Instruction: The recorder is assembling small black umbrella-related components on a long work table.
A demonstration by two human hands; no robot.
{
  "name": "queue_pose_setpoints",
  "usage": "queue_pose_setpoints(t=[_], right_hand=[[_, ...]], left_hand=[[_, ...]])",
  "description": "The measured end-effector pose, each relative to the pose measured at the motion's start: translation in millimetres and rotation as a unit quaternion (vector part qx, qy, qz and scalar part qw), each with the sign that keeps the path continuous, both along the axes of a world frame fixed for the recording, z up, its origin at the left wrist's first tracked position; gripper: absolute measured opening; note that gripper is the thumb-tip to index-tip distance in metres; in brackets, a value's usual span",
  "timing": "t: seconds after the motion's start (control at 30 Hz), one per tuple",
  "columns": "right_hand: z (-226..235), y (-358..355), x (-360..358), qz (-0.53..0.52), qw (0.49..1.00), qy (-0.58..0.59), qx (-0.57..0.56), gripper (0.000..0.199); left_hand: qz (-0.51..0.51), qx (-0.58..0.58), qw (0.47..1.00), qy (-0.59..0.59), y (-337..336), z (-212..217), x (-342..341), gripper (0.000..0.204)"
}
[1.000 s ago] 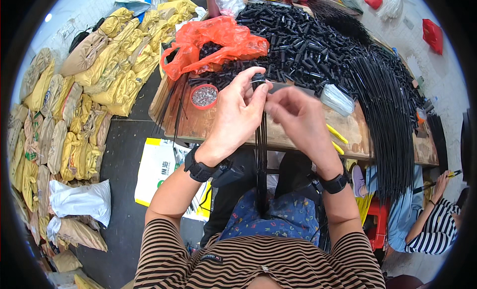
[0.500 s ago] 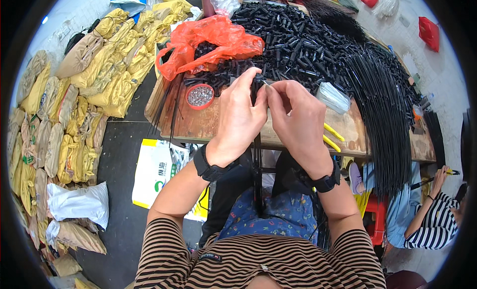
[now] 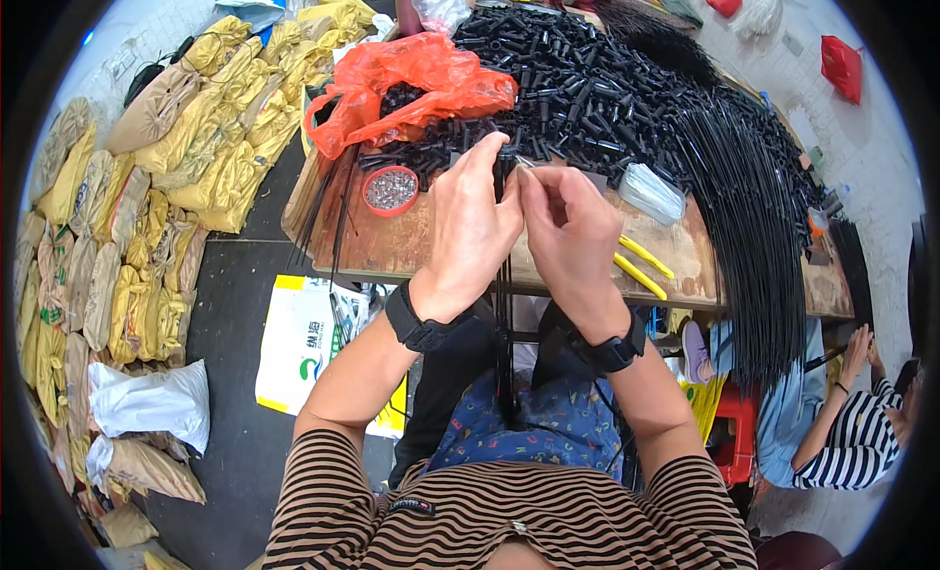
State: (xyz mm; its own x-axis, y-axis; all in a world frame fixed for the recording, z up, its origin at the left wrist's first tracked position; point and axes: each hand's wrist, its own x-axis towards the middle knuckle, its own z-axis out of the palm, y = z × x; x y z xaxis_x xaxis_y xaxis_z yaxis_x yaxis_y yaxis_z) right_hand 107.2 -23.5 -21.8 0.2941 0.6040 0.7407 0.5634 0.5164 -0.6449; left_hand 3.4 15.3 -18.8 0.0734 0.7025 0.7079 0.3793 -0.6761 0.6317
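Note:
My left hand (image 3: 470, 213) is closed around a bundle of long thin black rods (image 3: 505, 325), which hang down between my knees over a blue patterned apron (image 3: 529, 423). Their tops reach just past my left thumb and fingers. My right hand (image 3: 573, 242) pinches beside those tops, thumb against fingers; a thin pale sliver shows at the pinch, too small to name. To the right of that hand lie yellow-handled pliers (image 3: 641, 268) on the wooden table (image 3: 382, 242). A round red dish (image 3: 390, 213) of small silvery metal pieces stands left of my left hand.
Black tubular parts (image 3: 578, 90) are heaped across the table. A red plastic bag (image 3: 411, 75) lies at its left, a clear bag (image 3: 651, 193) at the right. Long black rods (image 3: 749, 266) overhang the right edge. Yellow sacks (image 3: 215, 159) fill the left; another person (image 3: 852, 433) works at lower right.
My right hand has shifted slightly left and down, with its pinch still at the rod tops. More of the pliers shows. The left hand keeps its hold.

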Motion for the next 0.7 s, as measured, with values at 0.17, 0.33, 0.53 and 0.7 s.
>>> queue_pose_setpoints(t=[0.17,0.33,0.53,0.7], right_hand=[[31.5,0.6,11.9,-0.057,0.963,-0.263,0.003,0.013],[42.6,12.2,45.8,0.08,0.972,-0.089,-0.202,0.017],[35.0,-2.9,33.7,0.039,0.982,-0.181,-0.046,0.012],[45.7,-6.9,33.7,-0.004,0.93,-0.365,0.047,0.014]], left_hand=[[-0.027,-0.01,1.0,0.012,-1.1,4.9,-3.8,0.03],[-0.058,-0.034,0.997,-0.038,-2.6,4.0,0.3,0.027],[-0.056,-0.07,0.996,-0.029,-5.5,6.6,-1.3,0.029],[-0.046,-0.037,0.998,-0.016,-8.8,8.3,-2.4,0.031]])
